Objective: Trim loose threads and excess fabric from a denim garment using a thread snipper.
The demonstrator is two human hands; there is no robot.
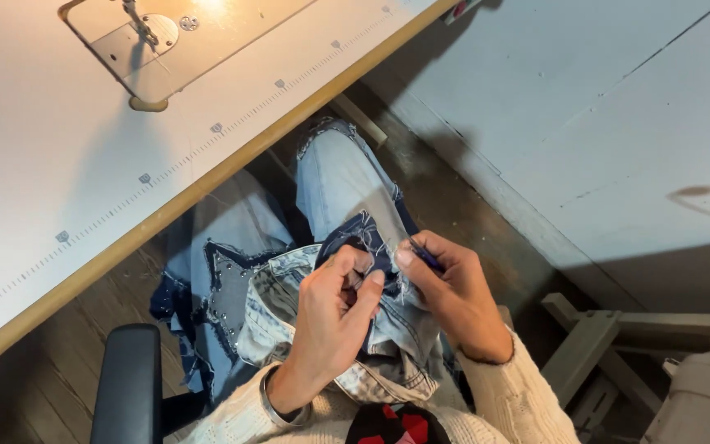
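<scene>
A pale blue denim garment (277,316) with dark blue frayed patches lies bunched in my lap. My left hand (330,316) pinches a dark patch edge (355,238) near the waistband, fingers curled around the cloth. My right hand (454,296) sits just right of it, thumb and fingers closed on a small dark blue tool (426,257) pressed against the frayed threads. Both hands nearly touch above the fabric. The tool's tip is hidden among the threads.
A white sewing table (59,164) with a printed ruler strip and wooden edge fills the upper left, with a metal needle plate (137,45) under bright light. A black chair armrest (125,382) is at lower left. Grey floor panels and a grey frame (601,345) lie right.
</scene>
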